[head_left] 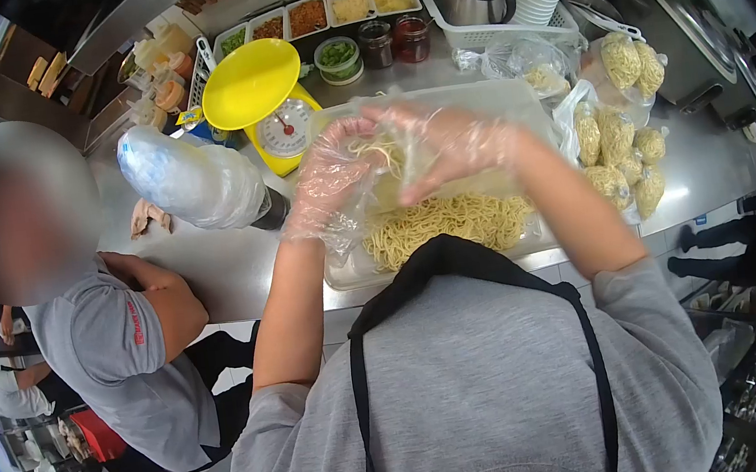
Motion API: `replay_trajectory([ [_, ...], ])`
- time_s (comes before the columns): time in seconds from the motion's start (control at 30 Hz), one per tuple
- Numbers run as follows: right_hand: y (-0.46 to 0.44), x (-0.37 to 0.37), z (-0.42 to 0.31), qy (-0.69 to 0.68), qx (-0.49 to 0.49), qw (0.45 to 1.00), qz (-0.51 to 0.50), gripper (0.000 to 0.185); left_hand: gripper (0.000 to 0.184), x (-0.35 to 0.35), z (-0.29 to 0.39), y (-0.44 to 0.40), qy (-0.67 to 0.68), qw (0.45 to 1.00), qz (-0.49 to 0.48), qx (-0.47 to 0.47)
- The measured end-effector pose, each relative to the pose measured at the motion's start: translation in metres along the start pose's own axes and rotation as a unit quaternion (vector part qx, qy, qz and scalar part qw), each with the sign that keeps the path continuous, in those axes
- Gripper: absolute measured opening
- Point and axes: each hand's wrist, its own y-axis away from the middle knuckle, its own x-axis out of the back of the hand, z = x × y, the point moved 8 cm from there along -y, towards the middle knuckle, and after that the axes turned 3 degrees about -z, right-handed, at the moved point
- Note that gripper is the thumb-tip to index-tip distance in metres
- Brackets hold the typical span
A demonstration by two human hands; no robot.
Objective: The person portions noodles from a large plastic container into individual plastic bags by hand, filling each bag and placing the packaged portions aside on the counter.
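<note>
Both my hands wear clear plastic gloves and are raised over a wide, pale plastic tray (528, 109). My left hand (337, 170) is closed around a small bunch of noodles (377, 149), with some strands showing at the fingers. Clear plastic hangs below that hand. Close beside it, my right hand (456, 141) has its thumb and fingers curved toward the bunch. Motion smears its fingers, so I cannot tell whether they grip anything. A heap of loose yellow noodles (448, 227) lies in the near part of the tray.
A yellow dial scale (285, 132) stands behind the tray. Bagged noodles (616, 136) are piled at right. Plastic bags wrap a dark container (273, 209) at left, near a person in grey (114, 315). Topping trays (309, 16), jars and a white basket (504, 32) line the back.
</note>
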Motion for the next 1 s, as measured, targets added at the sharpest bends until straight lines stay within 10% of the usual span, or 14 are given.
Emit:
replay_trajectory([
  [0.1, -0.008, -0.031, 0.031, 0.014, -0.063, 0.997, 0.041, 0.084, 0.032, 0.002, 0.006, 0.002, 0.030, 0.997, 0.005, -0.070],
  [0.17, -0.006, -0.044, 0.056, 0.039, -0.168, 0.985, -0.001, 0.078, 0.031, 0.001, 0.018, 0.010, -0.295, 0.935, -0.020, -0.198],
  [0.27, 0.007, -0.028, 0.094, 0.114, -0.236, 0.964, -0.045, 0.056, 0.043, 0.013, 0.012, 0.019, -0.495, 0.860, -0.036, -0.121],
  [0.43, 0.019, 0.043, 0.023, -0.081, 0.130, 0.984, 0.091, 0.026, 0.057, 0.008, 0.016, 0.018, -0.412, 0.896, -0.043, -0.160],
  [0.67, -0.019, 0.023, -0.042, 0.020, 0.096, 0.993, -0.072, 0.044, 0.060, -0.009, 0.017, 0.012, -0.080, 0.991, -0.094, -0.050],
  [0.9, -0.019, 0.021, -0.007, -0.056, 0.141, 0.980, 0.127, 0.091, 0.064, 0.018, 0.002, 0.019, -0.075, 0.996, -0.029, -0.026],
  [1.0, -0.011, -0.041, 0.059, 0.015, -0.150, 0.985, -0.079, 0.083, 0.068, 0.014, 0.001, 0.018, -0.015, 1.000, -0.011, -0.025],
])
